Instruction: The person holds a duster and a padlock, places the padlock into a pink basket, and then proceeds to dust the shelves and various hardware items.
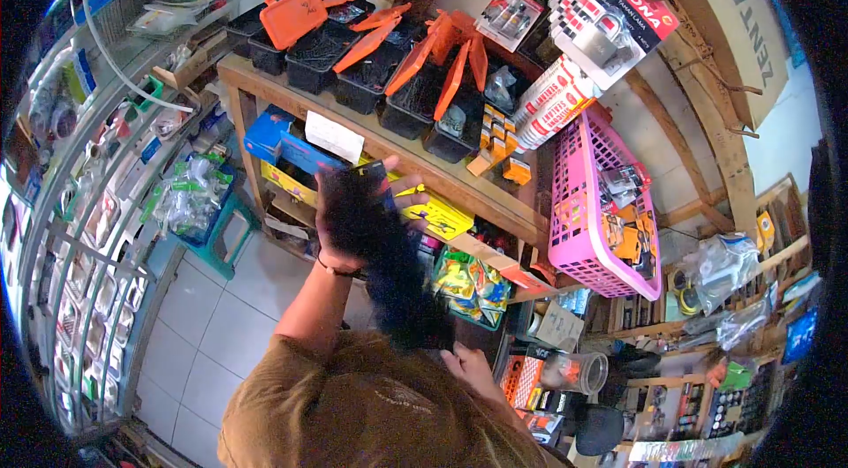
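A black fluffy duster (402, 274) stretches across the front of my body, from my left hand down to my right. At its lower end my right hand (473, 368) is closed, with the handle mostly hidden in the grip. My left hand (329, 225), with a dark band at the wrist, is raised before the shelf unit. Its thumb side and fingers lie around a small dark box (369, 171) with a yellow mark. The duster's fluff covers the palm and part of the box.
A wooden shelf (389, 146) carries black bins (360, 93) with orange lids. A pink basket (556, 238) hangs at its right end, near sealant tubes (556, 97) and hanging padlock packs (609, 44). Metal racks (88, 247) stand left, beside a green stool (231, 234) on the tiled floor (221, 318).
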The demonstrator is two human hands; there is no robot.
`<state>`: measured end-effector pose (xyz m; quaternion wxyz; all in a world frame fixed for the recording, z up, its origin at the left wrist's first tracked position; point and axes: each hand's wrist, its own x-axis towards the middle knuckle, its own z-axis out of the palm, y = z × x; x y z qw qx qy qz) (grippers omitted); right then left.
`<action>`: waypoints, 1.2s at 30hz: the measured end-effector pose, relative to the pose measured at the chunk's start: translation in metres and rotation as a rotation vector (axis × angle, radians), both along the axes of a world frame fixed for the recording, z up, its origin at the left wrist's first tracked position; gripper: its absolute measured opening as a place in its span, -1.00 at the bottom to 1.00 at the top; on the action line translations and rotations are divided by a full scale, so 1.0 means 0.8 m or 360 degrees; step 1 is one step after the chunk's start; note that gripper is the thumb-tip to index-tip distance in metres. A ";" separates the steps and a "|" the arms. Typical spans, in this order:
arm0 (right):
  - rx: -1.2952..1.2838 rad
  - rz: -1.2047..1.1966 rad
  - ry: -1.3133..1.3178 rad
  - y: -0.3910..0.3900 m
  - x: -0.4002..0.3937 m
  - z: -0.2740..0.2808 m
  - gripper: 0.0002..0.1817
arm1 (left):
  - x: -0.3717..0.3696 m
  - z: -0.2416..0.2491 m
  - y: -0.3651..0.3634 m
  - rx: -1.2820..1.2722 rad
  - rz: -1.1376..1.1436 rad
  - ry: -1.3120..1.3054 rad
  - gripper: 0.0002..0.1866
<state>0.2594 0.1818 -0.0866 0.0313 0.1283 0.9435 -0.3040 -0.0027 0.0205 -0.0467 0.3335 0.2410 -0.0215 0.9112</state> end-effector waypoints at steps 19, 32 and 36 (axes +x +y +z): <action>-0.0063 -0.0114 0.0046 0.014 0.001 -0.004 -0.64 | 0.007 0.022 -0.003 0.0366 -0.0292 -0.0817 -0.08; -0.0180 -0.0173 0.0060 0.003 -0.002 0.007 -0.67 | -0.018 -0.012 0.011 0.0247 -0.0217 0.0213 -0.13; -0.0333 -0.0046 -0.0024 0.002 0.002 0.009 -0.64 | 0.007 0.011 0.007 -0.0122 -0.0017 -0.0320 -0.19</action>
